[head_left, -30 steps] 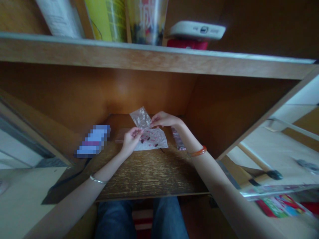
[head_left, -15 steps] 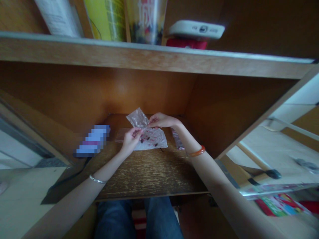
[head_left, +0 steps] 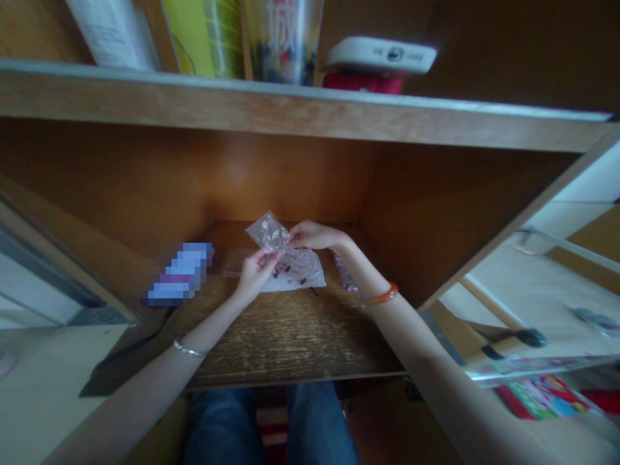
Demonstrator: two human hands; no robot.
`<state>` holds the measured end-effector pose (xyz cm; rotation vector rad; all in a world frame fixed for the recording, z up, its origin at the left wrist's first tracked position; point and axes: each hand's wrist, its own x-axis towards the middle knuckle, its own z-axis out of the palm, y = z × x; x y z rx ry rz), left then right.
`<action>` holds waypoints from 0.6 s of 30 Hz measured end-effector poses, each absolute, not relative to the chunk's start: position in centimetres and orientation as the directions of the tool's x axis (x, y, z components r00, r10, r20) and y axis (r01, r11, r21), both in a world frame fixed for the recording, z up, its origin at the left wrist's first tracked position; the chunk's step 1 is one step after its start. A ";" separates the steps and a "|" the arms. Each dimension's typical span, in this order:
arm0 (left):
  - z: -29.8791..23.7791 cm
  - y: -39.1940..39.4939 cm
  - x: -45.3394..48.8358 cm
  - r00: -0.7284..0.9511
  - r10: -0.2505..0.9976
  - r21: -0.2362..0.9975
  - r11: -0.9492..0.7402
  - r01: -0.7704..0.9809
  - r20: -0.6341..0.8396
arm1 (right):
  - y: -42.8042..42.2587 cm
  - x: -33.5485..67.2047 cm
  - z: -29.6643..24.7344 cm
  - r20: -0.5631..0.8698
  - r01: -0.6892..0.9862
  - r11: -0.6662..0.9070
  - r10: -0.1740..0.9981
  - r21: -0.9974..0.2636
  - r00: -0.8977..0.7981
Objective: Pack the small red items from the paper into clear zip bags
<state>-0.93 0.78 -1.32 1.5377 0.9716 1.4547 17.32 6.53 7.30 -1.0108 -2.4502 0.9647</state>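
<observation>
A: Quick, where's the clear crinkly plastic bag [head_left: 301, 274]?
B: Middle of the brown wood shelf [head_left: 290, 342], near the back edge, w/ small dark red bits [head_left: 287, 271] in it.
A: And the R hand [head_left: 314, 236]?
B: Narrow pinch. Its fingertips [head_left: 296, 237] nip the bunched top corner [head_left: 268, 231] of the bag.
A: L hand [head_left: 256, 274]?
B: Curled close on the bag, just under that corner. Narrow too, not wide.
A: What step is this?
B: Looks like both hands are working that top corner, pulling it away from the flat part.
A: What's the next move need?
B: Prob both hands staying on, since the bag is soft and floppy.
A: What's nearby?
B: Thin pink strip [head_left: 345, 274] on the R. Blurry purple-white thing [head_left: 181, 274] on the L, can't tell what.
</observation>
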 end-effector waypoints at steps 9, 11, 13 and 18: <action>-1.1 0.7 -0.9 0.033 0.918 0.919 -0.395 -0.001 0.395 | 6.4 17.3 7.2 -0.005 0.480 0.483 0.701 -0.732 -0.713; -1.0 0.6 -0.8 0.038 0.914 0.914 -0.405 0.009 0.405 | 6.4 17.3 7.2 -0.033 0.481 0.472 0.687 -0.739 -0.726; -1.0 0.5 -0.8 0.051 0.913 0.913 -0.407 0.020 0.406 | 6.3 17.3 7.2 -0.045 0.476 0.469 0.676 -0.744 -0.736; -1.0 0.5 -0.7 0.051 0.924 0.926 -0.379 0.003 0.378 | 6.2 17.2 7.3 -0.021 0.460 0.497 0.662 -0.735 -0.749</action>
